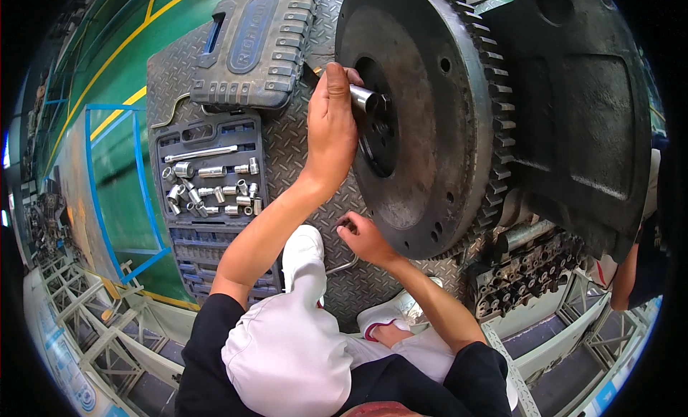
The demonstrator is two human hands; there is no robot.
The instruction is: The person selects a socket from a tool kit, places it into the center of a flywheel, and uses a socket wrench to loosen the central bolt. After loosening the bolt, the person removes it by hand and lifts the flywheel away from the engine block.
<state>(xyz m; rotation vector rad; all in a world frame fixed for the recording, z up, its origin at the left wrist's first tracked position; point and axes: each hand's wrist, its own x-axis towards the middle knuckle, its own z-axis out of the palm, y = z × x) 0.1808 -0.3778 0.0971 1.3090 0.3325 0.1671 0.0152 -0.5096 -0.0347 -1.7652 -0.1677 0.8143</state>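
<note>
From mid-view, a flywheel (pixel 433 141) stands at one o'clock, a socket (pixel 362 98) beside its hub (pixel 388 130); a case (pixel 254 34) lies at eleven, a tool tray (pixel 247 139) bearing loose sockets (pixel 212 172) at nine, a cylinder head (pixel 527 274) at four.

2 tool cases (pixel 251 51) (pixel 215 236) on treadplate (pixel 284 146)

short black sleeves (pixel 209 345), pale trousers (pixel 287 356), white shoes (pixel 303 251) with dark red trim (pixel 369 332)
</note>
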